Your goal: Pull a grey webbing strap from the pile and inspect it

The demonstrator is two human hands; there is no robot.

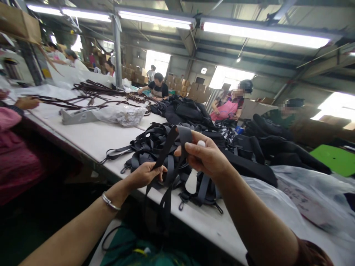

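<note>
A dark grey webbing strap [167, 147] is stretched between my two hands above the table edge, folded over at its top. My left hand [144, 175], with a silver bangle on the wrist, pinches the strap lower down. Near the fold, my right hand [210, 157] grips the strap between thumb and fingers. A white tool with a ridged handle [191, 181] is tucked in the same hand and points downward; its exact kind is unclear. Behind and below the hands lies a tangled heap of dark straps [151, 138], some with black hooks [181, 205].
Black padded bags [191, 111] are piled on the white table [91, 136]. Clear plastic bags lie at right [302, 195] and at left centre [122, 113]. Brown straps [97, 90] stretch across the far left. Several co-workers stand around; one hand [27, 103] is at left.
</note>
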